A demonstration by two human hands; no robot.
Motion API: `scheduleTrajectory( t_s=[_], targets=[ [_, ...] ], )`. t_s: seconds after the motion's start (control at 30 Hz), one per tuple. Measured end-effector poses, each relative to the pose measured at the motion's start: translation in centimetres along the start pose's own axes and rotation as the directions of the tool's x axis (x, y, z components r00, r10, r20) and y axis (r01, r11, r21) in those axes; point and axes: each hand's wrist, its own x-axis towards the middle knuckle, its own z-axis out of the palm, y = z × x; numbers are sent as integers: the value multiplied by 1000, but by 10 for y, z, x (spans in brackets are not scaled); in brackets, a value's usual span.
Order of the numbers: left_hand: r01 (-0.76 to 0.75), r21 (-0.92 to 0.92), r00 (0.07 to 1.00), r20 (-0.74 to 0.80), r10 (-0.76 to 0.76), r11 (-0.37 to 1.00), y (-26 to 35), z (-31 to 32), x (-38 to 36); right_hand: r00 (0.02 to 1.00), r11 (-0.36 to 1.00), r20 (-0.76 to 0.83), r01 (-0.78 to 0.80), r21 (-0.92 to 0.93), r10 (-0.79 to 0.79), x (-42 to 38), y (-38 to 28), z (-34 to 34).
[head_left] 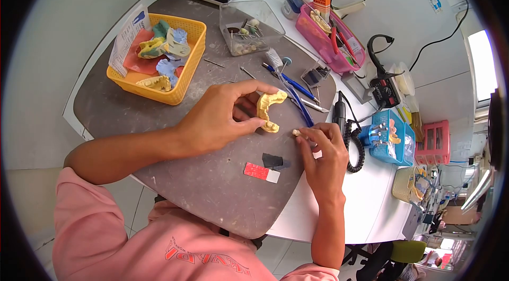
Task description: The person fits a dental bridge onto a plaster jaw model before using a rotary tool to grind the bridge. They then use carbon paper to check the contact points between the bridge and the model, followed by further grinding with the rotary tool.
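Observation:
Between the thumb and fingers of my left hand (pixel 214 114) is a yellow plaster dental model (pixel 264 109), a horseshoe-shaped arch held up over the grey mat. Just to its right, my right hand (pixel 324 156) pinches a small whitish dental crown (pixel 296 132) at its fingertips. The two pieces are apart. Below them on the mat lie a red and white paper strip (pixel 261 172) and a dark piece of articulating paper (pixel 272 161). A toothbrush (pixel 294 95) with a clear blue handle lies behind, between the hands.
A yellow basket (pixel 183 93) with dental models stands at the back left. Behind are a clear box (pixel 249 11) of burs and a pink basket (pixel 313 24) of tools. A black handpiece (pixel 339 111) with coiled cord and a blue basket (pixel 389 156) are to the right.

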Motion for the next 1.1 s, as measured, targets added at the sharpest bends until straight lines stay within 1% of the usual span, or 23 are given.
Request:
scheduleTrajectory(
  t_s=[0.03,0.07,0.1,0.13,0.17,0.2,0.23,0.3,0.33,0.4,0.43,0.5,0.63,0.8,0.93,1.1],
  targets=[
    [34,-144,999,24,-30,989,-1,1,0,1000,1000,-1,1,0,-1,1,-3,-1],
    [69,-285,997,55,-56,956,-1,2,1,998,993,-22,-55,107,58,2,-6,-2],
    [67,-286,997,56,-53,956,-3,3,1,992,971,-36,-108,212,119,2,-8,-2],
    [52,-308,997,74,-30,950,-5,4,1,992,972,-38,-109,211,119,1,-8,-2],
    [38,-330,996,92,-8,943,-6,5,0,981,902,-5,-174,395,192,0,-7,-1],
    [38,-330,996,93,-7,943,-4,6,-1,966,793,40,-233,562,255,-2,-7,0],
    [59,-355,995,101,-25,933,-2,7,-3,966,793,39,-233,562,256,-2,-10,0],
    [82,-382,993,111,-43,921,3,9,-7,929,631,163,-347,694,332,-3,-17,0],
    [92,-404,992,113,-50,910,6,9,-8,929,630,163,-348,694,333,-4,-18,1],
    [102,-428,992,116,-58,898,6,10,-9,918,544,241,-382,747,314,-5,-20,2],
    [102,-439,990,128,-50,892,5,10,-10,918,544,242,-383,746,314,-5,-22,2],
    [103,-451,989,140,-44,886,4,10,-10,917,479,284,-390,786,280,-5,-26,1],
    [113,-434,987,151,-52,894,6,10,-10,907,490,313,-416,766,282,-7,-25,3],
    [117,-442,986,156,-52,890,3,10,-11,904,540,330,-428,725,273,-7,-25,3],
    [119,-439,986,156,-55,890,2,11,-11,897,534,344,-441,721,276,-6,-25,3],
    [122,-434,985,165,-54,893,2,11,-11,895,562,354,-447,696,273,-6,-25,4]
  ],
)
